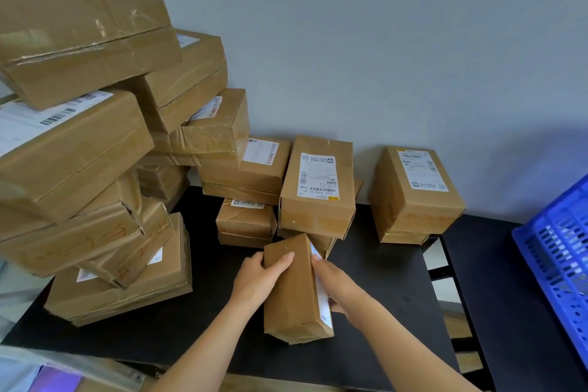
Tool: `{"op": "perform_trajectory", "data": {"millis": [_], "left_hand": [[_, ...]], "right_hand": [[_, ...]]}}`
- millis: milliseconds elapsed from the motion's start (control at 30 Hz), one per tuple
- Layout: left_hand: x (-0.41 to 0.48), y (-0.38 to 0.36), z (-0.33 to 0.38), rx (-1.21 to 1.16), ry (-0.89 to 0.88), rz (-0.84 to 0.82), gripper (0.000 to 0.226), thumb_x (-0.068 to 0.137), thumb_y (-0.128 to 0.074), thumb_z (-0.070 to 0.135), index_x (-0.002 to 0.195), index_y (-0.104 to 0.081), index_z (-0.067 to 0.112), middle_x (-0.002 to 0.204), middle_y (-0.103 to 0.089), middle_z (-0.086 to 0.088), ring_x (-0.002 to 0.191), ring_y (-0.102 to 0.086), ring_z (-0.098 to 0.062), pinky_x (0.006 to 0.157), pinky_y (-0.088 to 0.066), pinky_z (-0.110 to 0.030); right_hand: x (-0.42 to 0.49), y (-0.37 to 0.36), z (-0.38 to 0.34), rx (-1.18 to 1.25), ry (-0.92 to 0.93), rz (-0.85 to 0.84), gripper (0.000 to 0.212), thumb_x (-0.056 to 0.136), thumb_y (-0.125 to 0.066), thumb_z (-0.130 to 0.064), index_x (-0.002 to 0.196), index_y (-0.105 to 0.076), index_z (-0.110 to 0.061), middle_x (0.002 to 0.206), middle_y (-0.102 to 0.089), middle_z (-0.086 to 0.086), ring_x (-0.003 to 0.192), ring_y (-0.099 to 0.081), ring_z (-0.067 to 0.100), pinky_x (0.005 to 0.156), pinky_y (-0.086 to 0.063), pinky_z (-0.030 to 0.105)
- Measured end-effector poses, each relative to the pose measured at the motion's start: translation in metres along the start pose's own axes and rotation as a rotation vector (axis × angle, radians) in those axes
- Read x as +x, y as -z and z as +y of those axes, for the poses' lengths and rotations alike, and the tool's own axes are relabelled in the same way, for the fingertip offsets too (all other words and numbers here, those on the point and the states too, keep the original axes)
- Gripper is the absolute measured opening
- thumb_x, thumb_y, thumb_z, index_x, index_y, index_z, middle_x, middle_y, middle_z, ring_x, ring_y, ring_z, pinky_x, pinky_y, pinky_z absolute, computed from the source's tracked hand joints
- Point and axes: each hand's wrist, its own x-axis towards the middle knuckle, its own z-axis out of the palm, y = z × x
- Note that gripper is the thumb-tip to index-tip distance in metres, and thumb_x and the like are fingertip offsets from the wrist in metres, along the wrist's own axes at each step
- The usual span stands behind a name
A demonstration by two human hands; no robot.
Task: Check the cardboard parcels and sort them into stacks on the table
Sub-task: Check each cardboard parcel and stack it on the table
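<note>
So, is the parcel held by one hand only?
No, the left hand and the right hand both grip the parcel, one on each side.

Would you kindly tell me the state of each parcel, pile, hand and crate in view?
held parcel: sealed, gripped by both hands, label facing right
left hand: grips its upper left edge
right hand: holds its labelled side
left pile: leaning, boxes askew
centre parcel: sealed, label up, stacked on another
right parcel: sealed, label up, stacked on another
blue crate: cut off, contents unseen
</note>
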Motion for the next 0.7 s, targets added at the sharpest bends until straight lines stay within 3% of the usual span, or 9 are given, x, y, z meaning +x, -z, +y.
{"op": "perform_trajectory", "data": {"millis": [100, 167, 367, 500, 700], "left_hand": [[-0.001, -0.003, 0.003, -0.024, 0.040, -0.119, 0.078, 0.069, -0.057, 0.077, 0.129, -0.048, 0.028, 0.123, -0.052, 0.002, 0.106, -0.055, -0.016, 0.086, -0.048, -0.033], [-0.003, -0.005, 0.007, -0.069, 0.076, -0.215, 0.076, 0.072, -0.056, 0.074, 0.131, -0.045, 0.027, 0.121, -0.054, 0.002, 0.103, -0.057, -0.015, 0.073, -0.051, -0.029], [-0.005, -0.014, 0.018, -0.050, 0.135, -0.348, 0.053, 0.082, -0.052, 0.067, 0.121, -0.035, 0.036, 0.110, -0.053, 0.008, 0.096, -0.056, -0.012, 0.062, -0.053, -0.030], [-0.002, -0.007, 0.025, -0.104, 0.241, -0.441, 0.052, 0.081, -0.061, 0.061, 0.118, -0.035, 0.035, 0.105, -0.053, 0.010, 0.088, -0.054, -0.009, 0.053, -0.054, -0.030], [0.003, -0.006, 0.025, -0.071, 0.243, -0.466, 0.053, 0.078, -0.065, 0.059, 0.118, -0.040, 0.036, 0.109, -0.056, 0.006, 0.094, -0.056, -0.012, 0.052, -0.056, -0.030]], "right_hand": [[-0.002, 0.007, -0.002, 0.061, -0.045, -0.022, 0.058, 0.088, -0.039, -0.068, 0.132, -0.039, -0.031, 0.113, -0.053, -0.008, 0.113, -0.053, 0.020, 0.096, -0.044, 0.038], [-0.004, 0.012, -0.001, 0.056, -0.029, -0.044, 0.053, 0.083, -0.048, -0.069, 0.123, -0.041, -0.034, 0.103, -0.056, -0.011, 0.097, -0.057, 0.014, 0.086, -0.049, 0.034], [0.000, 0.019, 0.009, -0.009, 0.015, -0.063, 0.046, 0.083, -0.060, -0.057, 0.118, -0.042, -0.033, 0.111, -0.062, -0.004, 0.099, -0.065, 0.016, 0.079, -0.058, 0.034], [0.001, 0.021, 0.009, -0.002, 0.012, -0.084, 0.040, 0.085, -0.060, -0.054, 0.115, -0.043, -0.034, 0.107, -0.063, -0.006, 0.094, -0.065, 0.013, 0.072, -0.059, 0.031], [0.002, 0.024, 0.011, 0.070, -0.005, -0.131, 0.041, 0.086, -0.062, -0.050, 0.118, -0.043, -0.031, 0.109, -0.063, -0.004, 0.093, -0.065, 0.013, 0.072, -0.059, 0.030]]}}
